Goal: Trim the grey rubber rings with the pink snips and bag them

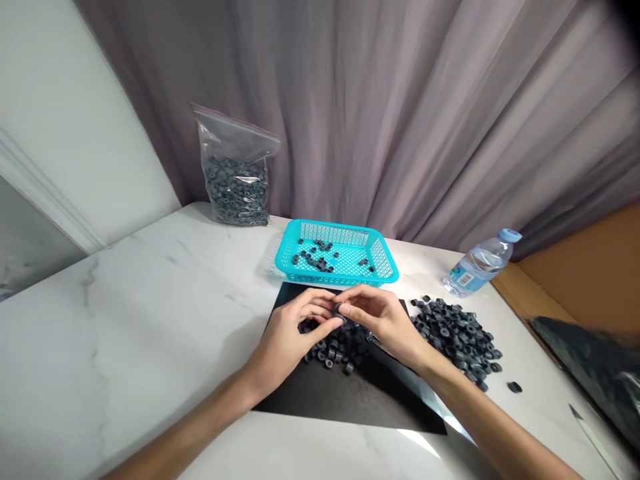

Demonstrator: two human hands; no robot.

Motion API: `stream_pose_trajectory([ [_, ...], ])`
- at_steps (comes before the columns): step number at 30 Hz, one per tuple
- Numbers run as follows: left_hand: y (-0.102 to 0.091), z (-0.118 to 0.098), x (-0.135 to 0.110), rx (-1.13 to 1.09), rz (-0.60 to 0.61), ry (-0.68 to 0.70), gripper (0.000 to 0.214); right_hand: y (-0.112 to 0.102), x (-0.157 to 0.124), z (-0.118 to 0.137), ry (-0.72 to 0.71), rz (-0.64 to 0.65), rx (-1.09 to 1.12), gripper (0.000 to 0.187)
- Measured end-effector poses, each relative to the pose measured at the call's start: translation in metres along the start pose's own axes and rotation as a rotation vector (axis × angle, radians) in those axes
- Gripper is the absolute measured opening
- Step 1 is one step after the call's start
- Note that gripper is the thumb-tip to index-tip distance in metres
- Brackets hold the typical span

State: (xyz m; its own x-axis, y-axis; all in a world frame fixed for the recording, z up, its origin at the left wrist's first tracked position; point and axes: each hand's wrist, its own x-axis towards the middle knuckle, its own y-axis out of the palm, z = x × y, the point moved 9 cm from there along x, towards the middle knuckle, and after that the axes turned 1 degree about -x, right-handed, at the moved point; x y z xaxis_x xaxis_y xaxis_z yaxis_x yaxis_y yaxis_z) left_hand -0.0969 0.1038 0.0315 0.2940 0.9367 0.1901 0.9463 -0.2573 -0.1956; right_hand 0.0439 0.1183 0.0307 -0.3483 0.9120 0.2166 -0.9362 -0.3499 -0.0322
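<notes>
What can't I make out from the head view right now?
Head view only.
Hidden: small dark piece between left hand and right hand, covered by fingers; rings on black mat, partly under both hands.
Cut off: dark bag, right edge, blurred.
Too small: bottle label.

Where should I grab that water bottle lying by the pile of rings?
Likely grip the water bottle around its clear mid-body, from above: it lies on its side, cap pointing far-right, so both round flanks are free.
</notes>
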Motion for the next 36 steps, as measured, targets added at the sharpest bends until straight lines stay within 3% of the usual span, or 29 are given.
stream_pose_trajectory([
  [10,0.002,0.016,-0.004,-0.302,-0.026,-0.183,0.022,0.0,-0.004,0.001,-0.066,-0.055,0.005,0.021],
  [14,0.01,0.026,-0.011,-0.489,-0.027,-0.338,0.021,0.0,-0.007,0.009,-0.112,-0.085,-0.114,0.024],
  [18,0.013,0.024,-0.012,-0.632,-0.026,-0.341,0.016,0.005,-0.009,0.02,-0.154,-0.044,-0.254,0.028],
  [27,0.015,0.02,-0.012,-0.549,0.016,-0.334,0.018,0.002,-0.009,0.025,-0.133,-0.003,-0.305,0.011],
  [36,0.01,0.021,-0.01,-0.394,0.026,-0.303,0.021,0.001,-0.007,0.019,-0.065,0.002,-0.378,0.019],
])
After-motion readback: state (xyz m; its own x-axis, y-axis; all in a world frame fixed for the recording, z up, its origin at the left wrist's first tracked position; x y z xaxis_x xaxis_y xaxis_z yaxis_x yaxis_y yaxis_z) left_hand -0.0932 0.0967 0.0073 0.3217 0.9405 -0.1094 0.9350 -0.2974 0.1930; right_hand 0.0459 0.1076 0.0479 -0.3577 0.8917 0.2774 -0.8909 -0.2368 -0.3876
